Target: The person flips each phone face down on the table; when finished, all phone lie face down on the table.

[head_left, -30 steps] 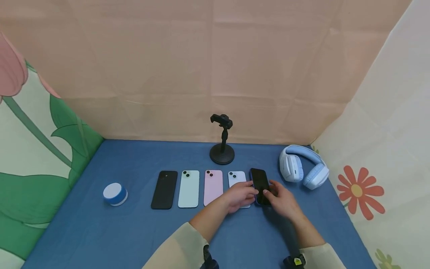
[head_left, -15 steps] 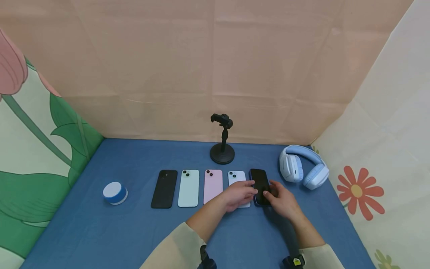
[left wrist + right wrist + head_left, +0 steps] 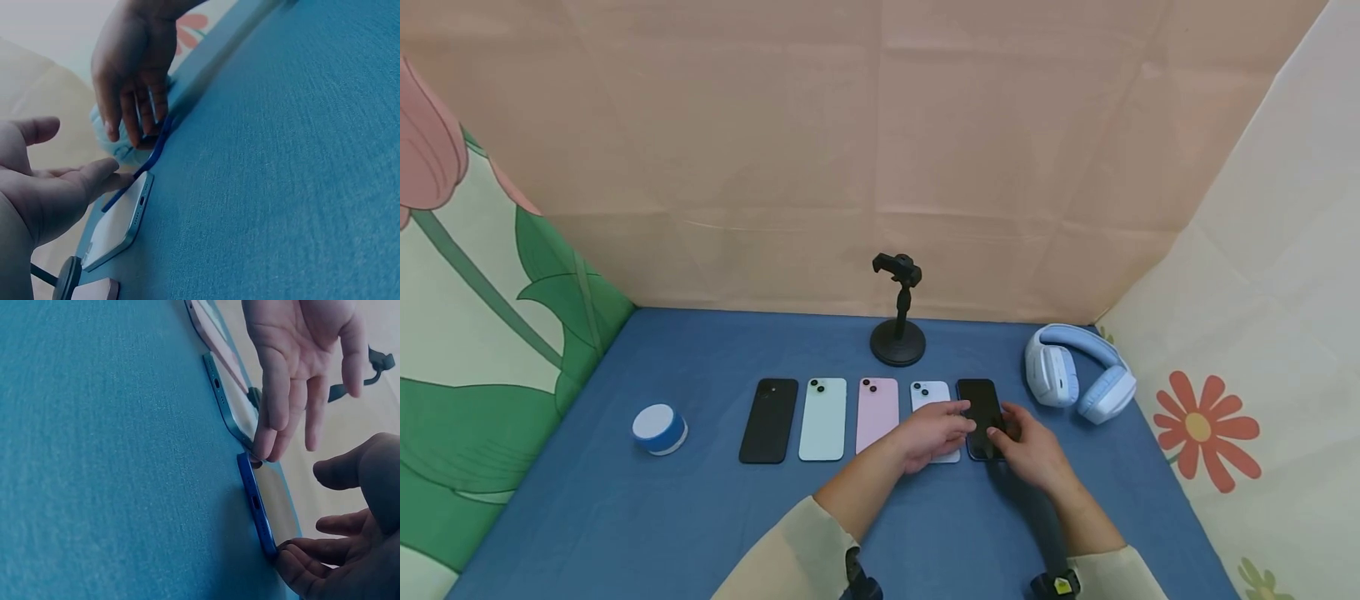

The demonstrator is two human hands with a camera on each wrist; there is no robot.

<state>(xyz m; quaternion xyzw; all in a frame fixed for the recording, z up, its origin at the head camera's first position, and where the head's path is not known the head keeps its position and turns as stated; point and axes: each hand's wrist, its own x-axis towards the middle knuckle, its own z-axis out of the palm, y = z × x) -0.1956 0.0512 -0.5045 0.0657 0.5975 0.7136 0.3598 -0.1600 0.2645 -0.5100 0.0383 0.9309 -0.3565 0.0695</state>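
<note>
A blue-edged phone (image 3: 978,395) lies screen up at the right end of a row of phones. My left hand (image 3: 931,435) reaches over the light-blue phone (image 3: 929,392), its extended fingertips at the screen-up phone's left edge. On the opposite edge rest the fingers of my right hand (image 3: 1033,446). The right wrist view shows that hand's thumb (image 3: 340,472) raised clear of the screen. Further left lie a pink phone (image 3: 877,408), a pale green phone (image 3: 823,419) and a black phone (image 3: 768,421), backs up.
Behind the row stands a black phone stand (image 3: 898,337). Light-blue headphones (image 3: 1078,371) lie to the right, close to the patterned side wall. A round blue-and-white container (image 3: 659,430) sits at the left on the blue tablecloth (image 3: 700,517).
The screen-up phone has turned slightly, so it now stands straighter in line with the row. Both hands stay almost in place at its edges.
</note>
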